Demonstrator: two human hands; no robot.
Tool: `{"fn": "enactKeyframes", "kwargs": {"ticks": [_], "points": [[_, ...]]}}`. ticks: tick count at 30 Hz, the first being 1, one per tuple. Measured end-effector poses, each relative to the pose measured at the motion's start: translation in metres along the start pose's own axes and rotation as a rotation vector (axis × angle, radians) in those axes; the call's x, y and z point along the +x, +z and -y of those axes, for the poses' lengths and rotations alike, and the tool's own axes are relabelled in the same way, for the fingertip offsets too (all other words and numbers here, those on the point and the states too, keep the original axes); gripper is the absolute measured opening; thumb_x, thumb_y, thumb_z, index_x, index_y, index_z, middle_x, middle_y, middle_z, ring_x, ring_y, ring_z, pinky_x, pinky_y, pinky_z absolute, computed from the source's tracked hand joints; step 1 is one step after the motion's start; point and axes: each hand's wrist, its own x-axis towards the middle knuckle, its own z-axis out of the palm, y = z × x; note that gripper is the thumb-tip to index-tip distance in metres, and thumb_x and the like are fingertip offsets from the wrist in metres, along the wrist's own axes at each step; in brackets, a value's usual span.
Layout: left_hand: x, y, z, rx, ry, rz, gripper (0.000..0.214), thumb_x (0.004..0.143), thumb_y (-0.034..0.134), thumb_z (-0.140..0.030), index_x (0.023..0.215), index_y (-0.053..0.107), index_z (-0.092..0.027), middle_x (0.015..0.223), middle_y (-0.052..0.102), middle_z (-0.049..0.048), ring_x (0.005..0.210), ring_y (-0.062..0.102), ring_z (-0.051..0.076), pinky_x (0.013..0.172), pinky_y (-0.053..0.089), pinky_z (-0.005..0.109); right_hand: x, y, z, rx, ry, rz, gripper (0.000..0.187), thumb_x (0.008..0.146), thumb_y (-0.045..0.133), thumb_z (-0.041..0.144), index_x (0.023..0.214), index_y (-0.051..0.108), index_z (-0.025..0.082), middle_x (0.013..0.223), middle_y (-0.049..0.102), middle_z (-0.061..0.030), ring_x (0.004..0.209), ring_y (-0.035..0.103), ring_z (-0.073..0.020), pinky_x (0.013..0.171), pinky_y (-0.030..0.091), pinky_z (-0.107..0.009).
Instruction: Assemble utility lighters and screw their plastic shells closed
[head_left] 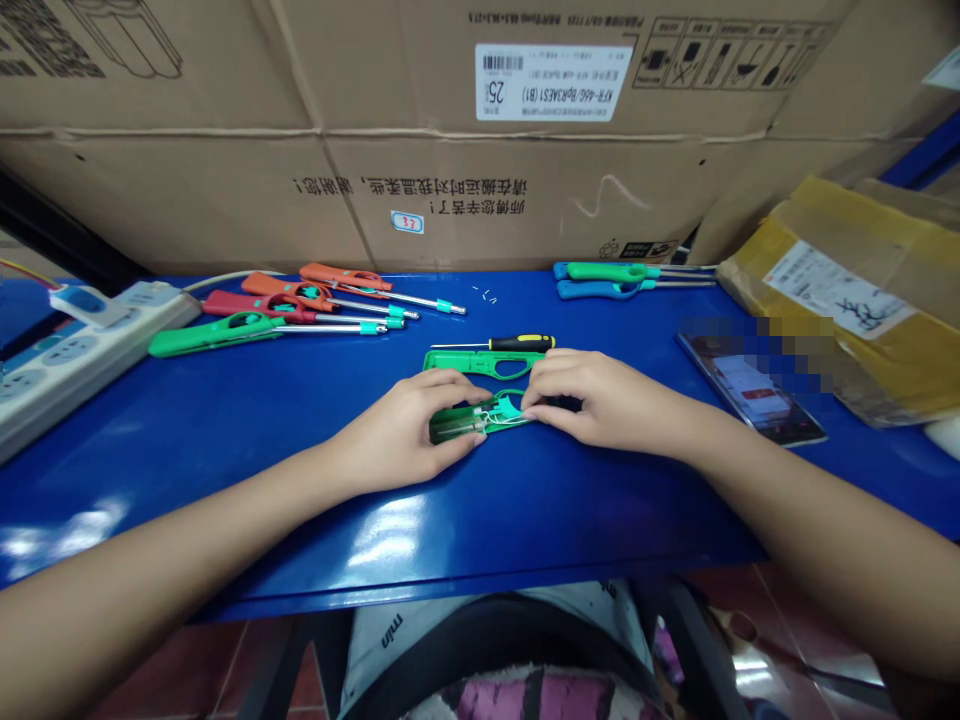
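Observation:
An opened green gas lighter lies low over the blue table, its inner parts facing up. My left hand is closed around its handle end, fingers above and thumb below. A teal trigger and thin white wires show in the casing. At the lighter's right end, my right hand pinches thumb and forefinger together by the wires. What sits between those fingertips is hidden. Just behind my hands lies the other green casing half, with a black and yellow screwdriver beyond it.
Several red, orange and green lighters lie at the left beside a white power strip. Blue and green lighters lie at the back right. A phone and a taped parcel are right. A large cardboard box stands behind.

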Motion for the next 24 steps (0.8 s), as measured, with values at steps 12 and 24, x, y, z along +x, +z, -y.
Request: {"fn": "enactKeyframes", "kwargs": {"ticks": [12,24], "points": [[0.0036,0.0051,-0.0064,-0.128,-0.125,-0.011,0.035,0.096,0.06,-0.036,0.123,0.071,-0.016,0.096,0.068,0.0063,0.082,0.063,0.018,0.074,0.052,0.032,0.0008,0.0098,-0.0034,-0.031,-0.171,-0.091,0.012,0.097,0.062,0.02,0.089,0.07,0.017,0.087,0.071,-0.0053,0.087,0.063,-0.0198,0.083,0.048,-0.035],[0.0022,0.0077,0.0015,-0.15,-0.138,-0.109,0.03,0.095,0.064,-0.036,0.116,0.074,-0.016,0.096,0.07,0.0058,0.085,0.065,0.019,0.078,0.051,0.032,-0.002,0.0025,-0.0045,-0.136,-0.063,-0.122,0.012,0.088,0.073,0.027,0.09,0.064,0.019,0.098,0.065,-0.0066,0.094,0.061,-0.0231,0.082,0.049,-0.037]]}}
